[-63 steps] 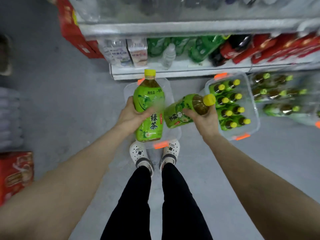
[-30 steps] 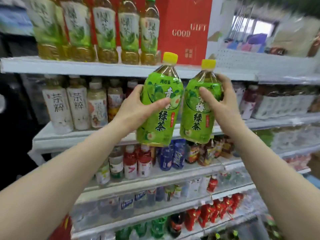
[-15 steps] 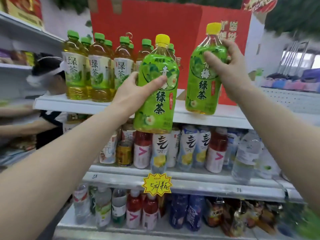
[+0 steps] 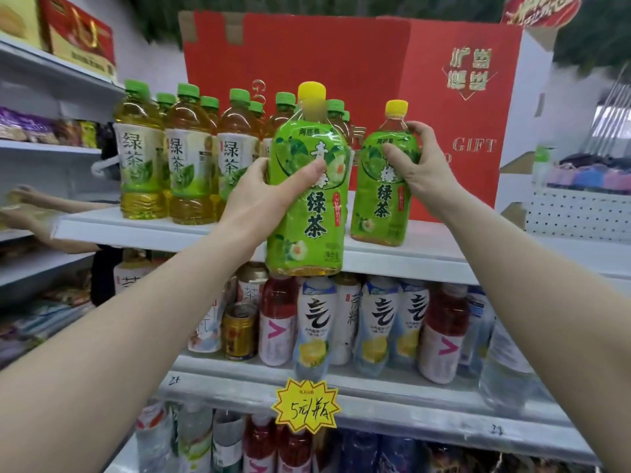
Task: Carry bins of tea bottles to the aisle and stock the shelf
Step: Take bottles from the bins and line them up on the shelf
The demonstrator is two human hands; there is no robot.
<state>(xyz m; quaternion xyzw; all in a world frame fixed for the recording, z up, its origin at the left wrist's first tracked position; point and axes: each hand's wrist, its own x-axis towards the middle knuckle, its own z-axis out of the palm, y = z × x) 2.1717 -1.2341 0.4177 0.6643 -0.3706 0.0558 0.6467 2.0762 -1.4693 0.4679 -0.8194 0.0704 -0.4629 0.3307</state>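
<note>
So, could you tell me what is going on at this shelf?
A person is stocking tea. The right hand grips a yellow-capped tea bottle that seems to stand on the top shelf, right of the green-capped bottles. The left hand holds a second bottle in front of the shelf edge, not yet set down.

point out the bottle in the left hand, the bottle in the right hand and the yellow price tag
left-hand bottle (image 4: 317, 216): head view, on its green label
right-hand bottle (image 4: 380, 203): head view, lower label
yellow price tag (image 4: 307, 409): head view, its middle
</note>
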